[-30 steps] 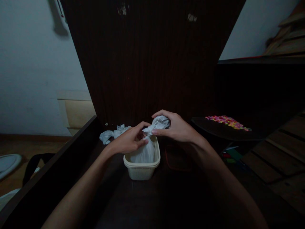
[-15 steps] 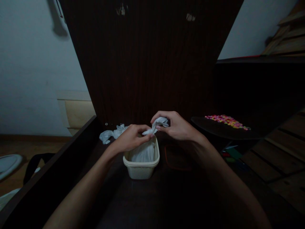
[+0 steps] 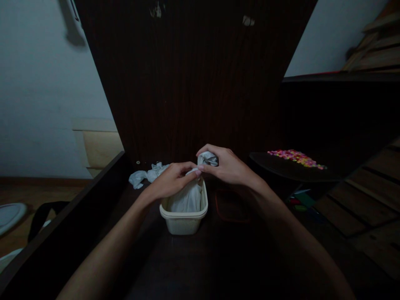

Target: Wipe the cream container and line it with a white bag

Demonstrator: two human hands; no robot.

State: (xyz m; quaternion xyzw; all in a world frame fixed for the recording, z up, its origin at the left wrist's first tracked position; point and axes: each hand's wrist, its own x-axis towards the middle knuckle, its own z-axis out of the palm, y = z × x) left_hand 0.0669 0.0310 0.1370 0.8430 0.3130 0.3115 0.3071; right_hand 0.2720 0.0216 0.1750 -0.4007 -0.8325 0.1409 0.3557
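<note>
A white plastic bag point(image 3: 186, 199) lies partly in a cream plastic basket point(image 3: 183, 215), its upper part drawn up above the rim. My left hand point(image 3: 172, 179) pinches the bag's gathered neck between thumb and fingers over the basket. Just right of it, my right hand point(image 3: 225, 164) is closed around the bunched upper end of the bag, which shows crumpled between thumb and fingers. Behind my left hand lie more crumpled white bags point(image 3: 146, 174) on the dark surface. What is under the bag in the basket is hidden.
A dark raised board point(image 3: 103, 216) borders the left side, and a tall dark panel point(image 3: 193, 83) stands behind. An orange-rimmed flat item point(image 3: 233, 218) lies right of the basket. Farther right, a dark rounded shelf point(image 3: 259, 160) bears many small colourful pieces point(image 3: 296, 157).
My right hand has closed further round the bag's top, which is now bunched more compactly. My left hand keeps its pinch on the neck. The view has shifted slightly.
</note>
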